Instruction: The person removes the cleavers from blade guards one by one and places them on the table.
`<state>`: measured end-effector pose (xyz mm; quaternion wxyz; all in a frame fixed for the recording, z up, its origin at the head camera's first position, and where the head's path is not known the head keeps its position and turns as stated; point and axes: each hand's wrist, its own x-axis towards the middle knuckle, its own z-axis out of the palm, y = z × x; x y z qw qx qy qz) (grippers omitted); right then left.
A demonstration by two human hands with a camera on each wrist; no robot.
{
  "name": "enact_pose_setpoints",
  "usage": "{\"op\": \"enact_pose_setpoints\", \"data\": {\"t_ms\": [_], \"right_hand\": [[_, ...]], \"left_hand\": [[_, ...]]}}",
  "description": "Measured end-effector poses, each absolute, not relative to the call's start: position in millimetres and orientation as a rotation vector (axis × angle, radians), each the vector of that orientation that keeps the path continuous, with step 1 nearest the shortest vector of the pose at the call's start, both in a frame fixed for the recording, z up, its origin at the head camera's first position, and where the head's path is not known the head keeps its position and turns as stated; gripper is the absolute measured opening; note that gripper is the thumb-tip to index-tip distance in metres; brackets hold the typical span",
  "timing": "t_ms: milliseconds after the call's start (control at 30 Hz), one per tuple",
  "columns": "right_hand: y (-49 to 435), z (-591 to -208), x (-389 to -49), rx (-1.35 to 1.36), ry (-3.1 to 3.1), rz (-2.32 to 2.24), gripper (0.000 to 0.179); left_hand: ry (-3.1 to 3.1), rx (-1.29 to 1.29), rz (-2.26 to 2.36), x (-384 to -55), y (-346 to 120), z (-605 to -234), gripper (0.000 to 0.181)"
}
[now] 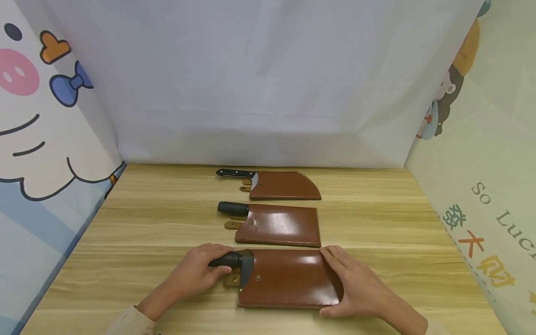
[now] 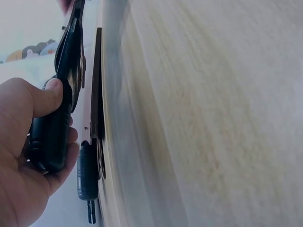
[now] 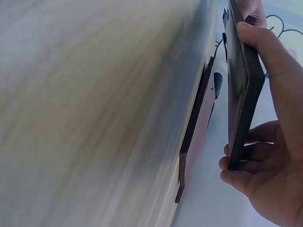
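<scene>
A cleaver in a brown leather sheath (image 1: 293,279) is nearest the person, its black handle (image 1: 228,260) pointing left. The left hand (image 1: 197,270) grips that handle, thumb along one side and fingers curled round the other, as the left wrist view shows. At the sheath's far right end, the right hand (image 1: 356,284) holds its edges between thumb and fingers. Both wrist views show the sheathed cleaver raised off the table. A strip of grey blade shows at the sheath mouth, and the strap (image 1: 232,280) with its snap hangs loose beside the handle.
Behind it lie a second sheathed cleaver (image 1: 280,225) and, farther back, a third with a curved sheath (image 1: 284,185), handles to the left. All are over a wood-grain table (image 1: 146,218). A white cloth (image 1: 259,83) stands behind, with printed panels at both sides.
</scene>
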<state>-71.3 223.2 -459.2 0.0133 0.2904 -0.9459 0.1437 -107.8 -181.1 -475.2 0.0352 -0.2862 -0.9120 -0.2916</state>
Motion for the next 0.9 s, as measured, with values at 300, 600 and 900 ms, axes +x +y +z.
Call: {"op": "enact_pose_setpoints", "data": {"t_ms": [300, 600, 900], "right_hand": [[224.1, -459.8, -71.8, 0.91, -2.954, 0.483, 0.122], [226.8, -458.8, -71.4, 0.918, -2.94, 0.456, 0.122], [228.6, -460.7, -72.3, 0.934, -2.895, 0.409, 0.124]], "left_hand": [[-2.797, -0.906, -0.907, -109.0, -183.8, -472.5, 0.044], [-2.783, -0.898, -0.882, -108.0, -190.2, -473.0, 0.044], [-2.743, -0.934, -0.876, -105.8, -191.3, -472.7, 0.043]]}}
